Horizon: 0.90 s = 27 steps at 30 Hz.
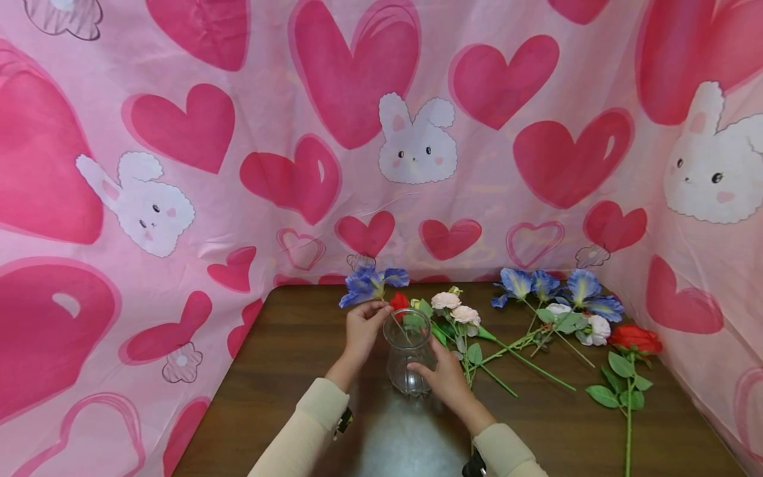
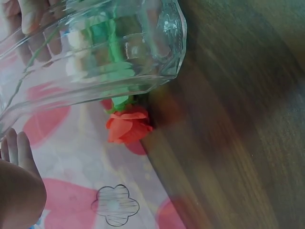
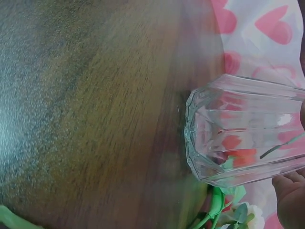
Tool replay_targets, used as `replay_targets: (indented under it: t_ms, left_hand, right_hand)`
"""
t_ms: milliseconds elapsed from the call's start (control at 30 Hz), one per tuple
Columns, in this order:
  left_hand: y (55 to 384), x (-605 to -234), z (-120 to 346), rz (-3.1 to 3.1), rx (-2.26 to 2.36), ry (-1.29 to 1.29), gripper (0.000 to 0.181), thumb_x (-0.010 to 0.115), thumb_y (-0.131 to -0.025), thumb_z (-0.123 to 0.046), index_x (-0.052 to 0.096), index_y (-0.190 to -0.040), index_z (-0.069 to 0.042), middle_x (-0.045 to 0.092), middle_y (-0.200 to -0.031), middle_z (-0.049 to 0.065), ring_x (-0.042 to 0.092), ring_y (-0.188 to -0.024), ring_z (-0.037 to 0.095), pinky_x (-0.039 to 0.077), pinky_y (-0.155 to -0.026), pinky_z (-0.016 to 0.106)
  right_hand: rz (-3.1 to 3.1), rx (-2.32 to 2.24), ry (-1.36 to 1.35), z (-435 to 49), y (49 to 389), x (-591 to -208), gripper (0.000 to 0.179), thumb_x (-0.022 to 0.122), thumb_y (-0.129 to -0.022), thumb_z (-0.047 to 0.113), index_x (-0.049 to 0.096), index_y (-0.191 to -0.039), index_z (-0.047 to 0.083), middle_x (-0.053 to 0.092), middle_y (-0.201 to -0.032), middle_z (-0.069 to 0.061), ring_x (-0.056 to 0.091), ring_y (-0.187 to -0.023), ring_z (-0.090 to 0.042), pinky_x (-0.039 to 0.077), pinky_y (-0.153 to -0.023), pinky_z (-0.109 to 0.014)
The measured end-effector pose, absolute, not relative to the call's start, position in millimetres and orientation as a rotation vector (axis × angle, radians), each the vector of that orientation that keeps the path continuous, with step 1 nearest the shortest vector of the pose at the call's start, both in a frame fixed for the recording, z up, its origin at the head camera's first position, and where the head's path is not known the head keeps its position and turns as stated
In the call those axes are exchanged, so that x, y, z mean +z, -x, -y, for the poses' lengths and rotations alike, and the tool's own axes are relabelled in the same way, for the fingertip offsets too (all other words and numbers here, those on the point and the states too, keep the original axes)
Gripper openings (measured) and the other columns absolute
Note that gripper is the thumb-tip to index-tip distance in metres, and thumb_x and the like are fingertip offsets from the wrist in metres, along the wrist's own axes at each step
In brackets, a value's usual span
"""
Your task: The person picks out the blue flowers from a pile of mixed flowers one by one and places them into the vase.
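Note:
My left hand pinches the stem of a blue iris beside the rim of a clear glass vase. The stem slants through the mouth, and its green lower end shows inside the glass in the right wrist view. Around the vase's right side, my right hand holds it with the thumb in front and the fingers behind, partly hidden. The vase looks upright in the head view; whether its base touches the table I cannot tell. Behind the glass lies a red rose.
Pale pink roses with leafy stems lie just right of the vase on the brown table. Farther right are several blue irises, white flowers and a large red rose. A heart-patterned cloth hangs around the table.

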<state>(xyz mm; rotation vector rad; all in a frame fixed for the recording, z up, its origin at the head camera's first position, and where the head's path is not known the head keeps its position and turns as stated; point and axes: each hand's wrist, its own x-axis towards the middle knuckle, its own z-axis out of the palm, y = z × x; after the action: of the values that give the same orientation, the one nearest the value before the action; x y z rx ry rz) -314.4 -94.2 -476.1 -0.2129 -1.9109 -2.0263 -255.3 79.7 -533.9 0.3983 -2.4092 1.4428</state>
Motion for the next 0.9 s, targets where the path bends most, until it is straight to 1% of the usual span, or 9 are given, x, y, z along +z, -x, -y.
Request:
replay_targets:
  t_ms: [67,167,300,433,600,800,900]
  left_hand:
    - [312,-475,93,1.945,-2.034,0.168,0.015,0.074,-0.083,-0.002,0.07,-0.09,0.01,0.07,-0.081,0.008,0.062,-0.069,0.006,0.052,-0.062,0.019]
    - [302,-463,91,1.967,-2.083,0.144,0.017,0.072,-0.084,0.001,0.067,-0.093,0.015,0.069,-0.083,0.016,0.063,-0.07,0.009,0.054,-0.065,0.022]
    - [291,-450,89,1.96,-2.136,0.164,0.017,0.07,-0.084,0.006,0.065,-0.094,0.02,0.068,-0.085,0.022,0.065,-0.07,0.012,0.055,-0.067,0.025]
    - [290,-451,86,1.935,-2.162,0.161,0.018,0.068,-0.084,0.008,0.063,-0.095,0.022,0.068,-0.086,0.022,0.065,-0.071,0.014,0.056,-0.068,0.027]
    - [287,-452,83,1.892,-2.22,0.122,0.019,0.067,-0.084,0.01,0.062,-0.097,0.023,0.069,-0.087,0.022,0.067,-0.075,0.017,0.057,-0.071,0.033]
    - [285,-451,80,1.863,-2.272,0.052,0.019,0.067,-0.084,0.011,0.061,-0.097,0.023,0.07,-0.085,0.018,0.068,-0.075,0.019,0.057,-0.071,0.034]
    - [284,-452,80,1.85,-2.276,0.043,0.019,0.067,-0.084,0.01,0.062,-0.098,0.023,0.07,-0.086,0.018,0.07,-0.077,0.023,0.057,-0.073,0.037]
  right_hand:
    - [2.415,1.438,-0.395,-80,254,-533,0.072,0.084,-0.074,0.014,0.052,-0.138,0.002,0.064,-0.124,-0.014,0.058,-0.114,-0.034,0.046,-0.092,-0.053]
    - [2.421,1.431,-0.39,-80,253,-533,0.073,0.083,-0.075,0.015,0.051,-0.139,0.003,0.063,-0.126,-0.014,0.058,-0.115,-0.034,0.044,-0.094,-0.054]
    - [2.418,1.417,-0.39,-80,254,-534,0.072,0.083,-0.075,0.015,0.051,-0.139,0.004,0.062,-0.126,-0.014,0.058,-0.115,-0.034,0.042,-0.094,-0.056]
    - [2.418,1.44,-0.381,-79,254,-534,0.072,0.083,-0.075,0.014,0.051,-0.139,0.004,0.062,-0.127,-0.015,0.057,-0.116,-0.034,0.044,-0.094,-0.055]
    - [2.43,1.477,-0.373,-79,254,-534,0.072,0.083,-0.077,0.014,0.05,-0.14,0.004,0.06,-0.13,-0.016,0.054,-0.119,-0.035,0.043,-0.096,-0.054]
    - [2.415,1.483,-0.378,-79,254,-534,0.071,0.083,-0.076,0.015,0.051,-0.139,0.003,0.061,-0.127,-0.016,0.055,-0.118,-0.036,0.044,-0.095,-0.054]
    - [2.414,1.458,-0.383,-79,254,-534,0.071,0.083,-0.076,0.015,0.051,-0.138,0.002,0.062,-0.126,-0.016,0.057,-0.116,-0.036,0.043,-0.095,-0.055]
